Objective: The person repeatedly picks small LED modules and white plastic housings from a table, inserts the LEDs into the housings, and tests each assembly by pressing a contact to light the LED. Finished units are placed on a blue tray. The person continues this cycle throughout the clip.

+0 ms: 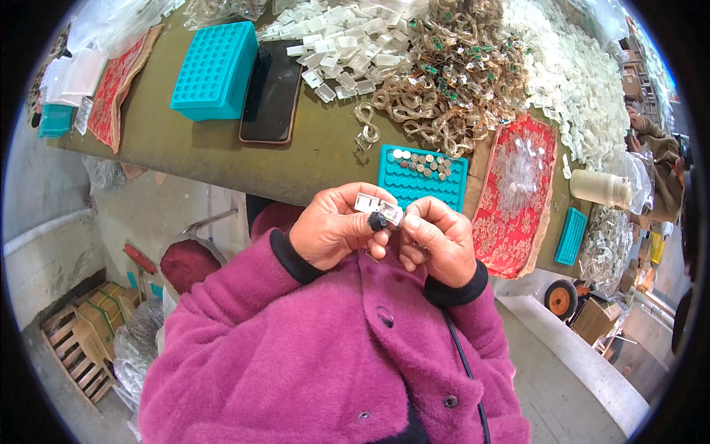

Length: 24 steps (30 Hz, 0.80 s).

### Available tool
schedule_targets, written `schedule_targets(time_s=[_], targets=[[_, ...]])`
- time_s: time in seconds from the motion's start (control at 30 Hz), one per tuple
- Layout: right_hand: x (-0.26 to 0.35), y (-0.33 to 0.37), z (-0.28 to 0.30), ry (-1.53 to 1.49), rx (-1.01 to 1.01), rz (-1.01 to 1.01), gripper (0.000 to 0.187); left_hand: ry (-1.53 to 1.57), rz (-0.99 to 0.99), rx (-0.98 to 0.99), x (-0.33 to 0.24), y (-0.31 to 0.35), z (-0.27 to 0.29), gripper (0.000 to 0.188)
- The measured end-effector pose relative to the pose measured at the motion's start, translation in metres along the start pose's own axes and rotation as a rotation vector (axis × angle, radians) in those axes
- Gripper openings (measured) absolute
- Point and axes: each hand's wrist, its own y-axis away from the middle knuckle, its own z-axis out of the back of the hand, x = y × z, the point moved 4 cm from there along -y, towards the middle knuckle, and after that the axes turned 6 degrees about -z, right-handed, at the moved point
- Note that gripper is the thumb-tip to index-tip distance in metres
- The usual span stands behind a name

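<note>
In front of my chest, my left hand point(333, 228) grips a small white plastic casing point(367, 202) between thumb and fingers. A black round piece point(377, 221) sits just below the casing, close to my left thumb tip. My right hand point(442, 240) closes its thumb and forefinger at the casing's clear right end point(390, 214); its other fingers are curled. What lies inside the casing is too small to make out. Just beyond my hands, a teal tray point(421, 191) bears several round silver button cells point(427, 164) in its far rows.
On the green table point(318, 166) lie a dark phone point(272, 92), a teal block of round holes point(214, 66), a heap of coiled wires point(458, 81), white casings point(347, 44) and a red patterned cloth point(510, 229). A glass jar point(600, 188) stands at the right.
</note>
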Motion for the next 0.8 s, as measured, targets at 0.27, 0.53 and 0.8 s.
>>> schedule_targets(time_s=[0.27, 0.53, 0.8], targets=[[0.034, 0.016, 0.023, 1.050, -0.489, 0.636, 0.021, -0.144, 0.008, -0.067, -0.017, 0.004, 0.000, 0.026], [0.045, -0.014, 0.039, 1.469, -0.661, 0.701, 0.021, -0.238, -0.011, -0.165, -0.018, 0.007, -0.006, 0.023], [0.039, -0.016, 0.033, 1.566, -0.595, 0.735, 0.015, -0.361, -0.102, -0.078, -0.018, 0.002, -0.003, 0.022]])
